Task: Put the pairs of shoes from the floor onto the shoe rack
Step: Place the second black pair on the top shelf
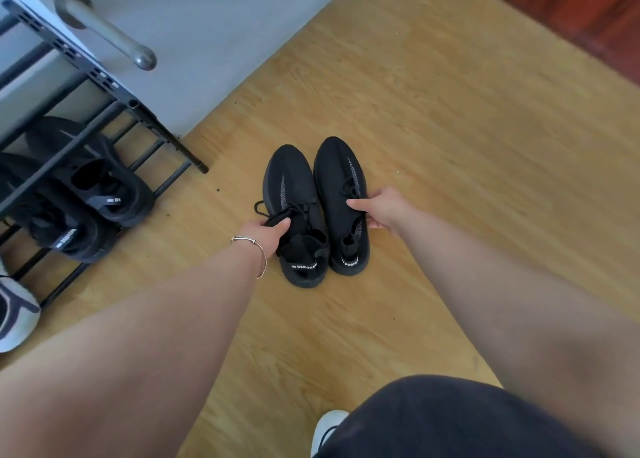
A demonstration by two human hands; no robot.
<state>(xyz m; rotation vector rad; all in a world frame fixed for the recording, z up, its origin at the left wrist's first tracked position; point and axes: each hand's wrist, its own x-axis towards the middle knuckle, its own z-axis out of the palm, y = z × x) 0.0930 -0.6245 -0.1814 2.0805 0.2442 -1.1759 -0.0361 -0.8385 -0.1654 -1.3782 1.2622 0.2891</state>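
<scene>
Two black knit sneakers stand side by side on the wooden floor, toes pointing away from me. My left hand (266, 231), with a thin bracelet on the wrist, grips the left black sneaker (292, 187) at its collar. My right hand (382, 208) holds the right black sneaker (337, 167) at its side, thumb over the top. The black metal shoe rack (104, 80) stands at the left against the wall. Another black pair (86, 187) sits on its low shelf.
A grey-and-white sneaker (15, 319) lies at the far left edge by the rack. A grey door with a metal handle (114, 38) is behind the rack. My own white shoe (327, 426) shows at the bottom. Reddish wood furniture (588, 11) fills the top right corner.
</scene>
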